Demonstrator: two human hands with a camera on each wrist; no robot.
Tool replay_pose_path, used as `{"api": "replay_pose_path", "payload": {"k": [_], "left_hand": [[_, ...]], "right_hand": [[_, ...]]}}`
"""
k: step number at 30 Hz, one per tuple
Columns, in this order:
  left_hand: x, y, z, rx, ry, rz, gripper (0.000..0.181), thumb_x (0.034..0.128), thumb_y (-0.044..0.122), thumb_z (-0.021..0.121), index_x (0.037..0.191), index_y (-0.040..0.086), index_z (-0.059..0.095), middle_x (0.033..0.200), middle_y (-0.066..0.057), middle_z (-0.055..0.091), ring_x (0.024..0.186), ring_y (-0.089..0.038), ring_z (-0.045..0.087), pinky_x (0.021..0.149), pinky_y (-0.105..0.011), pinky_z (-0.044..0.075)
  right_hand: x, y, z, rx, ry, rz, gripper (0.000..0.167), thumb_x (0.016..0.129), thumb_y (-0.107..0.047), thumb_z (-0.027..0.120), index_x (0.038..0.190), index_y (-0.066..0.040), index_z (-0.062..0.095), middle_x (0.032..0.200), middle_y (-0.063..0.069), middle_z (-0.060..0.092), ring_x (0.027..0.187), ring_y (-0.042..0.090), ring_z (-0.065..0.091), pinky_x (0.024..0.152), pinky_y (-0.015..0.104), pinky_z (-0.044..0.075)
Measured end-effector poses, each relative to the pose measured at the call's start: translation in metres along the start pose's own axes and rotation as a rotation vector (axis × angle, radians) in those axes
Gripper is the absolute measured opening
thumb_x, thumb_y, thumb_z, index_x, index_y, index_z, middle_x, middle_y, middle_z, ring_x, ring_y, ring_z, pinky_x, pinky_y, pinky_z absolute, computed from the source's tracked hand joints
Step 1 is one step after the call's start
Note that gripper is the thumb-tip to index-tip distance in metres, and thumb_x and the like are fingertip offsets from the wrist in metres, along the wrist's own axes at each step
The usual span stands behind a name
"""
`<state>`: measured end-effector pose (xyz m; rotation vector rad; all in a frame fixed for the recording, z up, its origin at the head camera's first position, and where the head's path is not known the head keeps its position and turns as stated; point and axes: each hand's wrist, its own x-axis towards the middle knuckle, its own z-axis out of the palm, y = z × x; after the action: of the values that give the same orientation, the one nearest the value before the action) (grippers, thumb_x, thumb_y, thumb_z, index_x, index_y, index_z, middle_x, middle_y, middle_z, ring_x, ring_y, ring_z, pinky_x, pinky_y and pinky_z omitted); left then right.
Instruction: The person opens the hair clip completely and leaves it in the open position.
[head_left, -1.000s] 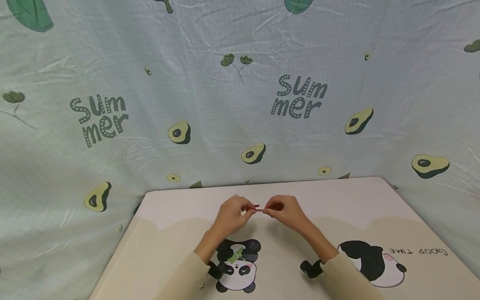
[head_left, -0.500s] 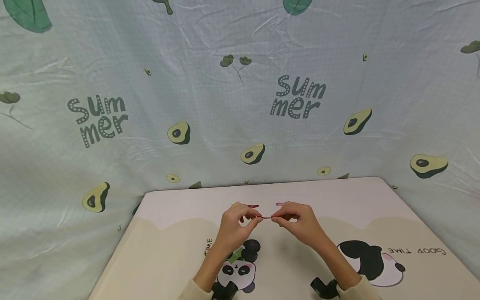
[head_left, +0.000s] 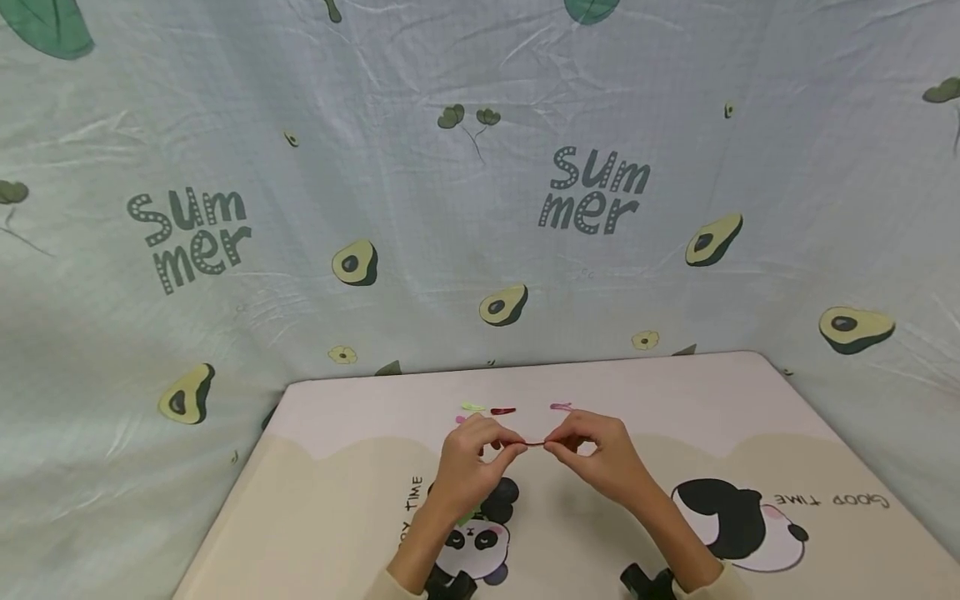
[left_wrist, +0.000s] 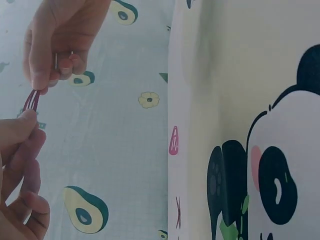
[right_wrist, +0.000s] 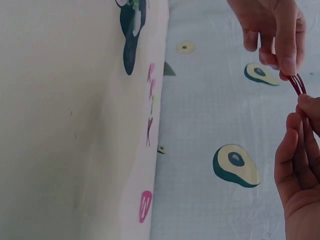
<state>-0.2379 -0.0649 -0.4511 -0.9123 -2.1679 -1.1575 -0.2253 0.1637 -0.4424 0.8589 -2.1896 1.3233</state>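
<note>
A dark red snap hair clip is stretched between my two hands above the table. My left hand pinches one end between thumb and fingers, and my right hand pinches the other. Closer up, the left wrist view shows the hair clip with slots between its metal strips. The fingertips cover both its ends, and from the frames I cannot tell whether it is snapped or unsnapped.
Beyond my hands several more hair clips lie near the table's far edge: a yellow-green clip, a dark red clip, and a pink clip. Another pink clip is partly hidden by my left hand. A printed curtain hangs behind the table.
Both hands, with the hair clip between them, have drawn back toward me and slightly right. Clips on the table that were behind the hands now show.
</note>
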Motion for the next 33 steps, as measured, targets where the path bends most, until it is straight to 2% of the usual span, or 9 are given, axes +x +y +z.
{"api": "replay_pose_path", "payload": {"k": [7, 14, 18, 22, 33], "left_hand": [[-0.003, 0.001, 0.001, 0.066, 0.049, 0.072, 0.007, 0.0839, 0.016, 0.085, 0.084, 0.018, 0.079, 0.077, 0.008, 0.074, 0.075, -0.006, 0.059, 0.069, -0.015, 0.046], [-0.007, -0.001, 0.004, 0.070, 0.127, 0.190, 0.012, 0.0797, 0.008, 0.086, 0.082, 0.016, 0.077, 0.075, 0.007, 0.073, 0.072, -0.007, 0.059, 0.068, -0.013, 0.045], [-0.007, 0.000, 0.006, 0.053, 0.163, 0.234, 0.015, 0.0778, 0.004, 0.086, 0.082, 0.015, 0.077, 0.074, 0.006, 0.073, 0.072, -0.009, 0.058, 0.068, -0.012, 0.045], [-0.007, 0.003, 0.008, 0.051, 0.186, 0.250, 0.016, 0.0773, 0.002, 0.086, 0.082, 0.014, 0.078, 0.075, 0.006, 0.073, 0.071, -0.009, 0.057, 0.067, -0.011, 0.045], [-0.006, 0.002, 0.007, 0.052, 0.201, 0.253, 0.014, 0.0784, 0.001, 0.085, 0.083, 0.012, 0.078, 0.075, 0.004, 0.074, 0.071, -0.010, 0.057, 0.066, -0.012, 0.045]], "right_hand": [[-0.004, -0.004, 0.003, -0.081, 0.028, -0.007, 0.019, 0.080, -0.003, 0.086, 0.089, -0.017, 0.078, 0.079, -0.006, 0.069, 0.068, 0.002, 0.060, 0.062, 0.025, 0.058], [-0.007, 0.001, 0.010, -0.072, 0.089, -0.127, 0.014, 0.079, 0.000, 0.086, 0.085, -0.008, 0.077, 0.073, -0.003, 0.066, 0.062, 0.006, 0.058, 0.057, 0.019, 0.053], [-0.008, 0.003, 0.013, -0.070, 0.130, -0.155, 0.021, 0.073, 0.007, 0.087, 0.084, -0.008, 0.077, 0.070, -0.002, 0.065, 0.059, 0.008, 0.056, 0.056, 0.016, 0.050], [-0.009, 0.002, 0.014, -0.076, 0.159, -0.158, 0.027, 0.070, 0.011, 0.087, 0.080, -0.011, 0.076, 0.068, -0.002, 0.064, 0.058, 0.008, 0.055, 0.054, 0.015, 0.048], [-0.013, -0.003, 0.023, -0.086, 0.227, -0.138, 0.028, 0.071, 0.010, 0.087, 0.075, -0.013, 0.073, 0.067, -0.001, 0.066, 0.056, 0.004, 0.054, 0.052, 0.015, 0.048]]}}
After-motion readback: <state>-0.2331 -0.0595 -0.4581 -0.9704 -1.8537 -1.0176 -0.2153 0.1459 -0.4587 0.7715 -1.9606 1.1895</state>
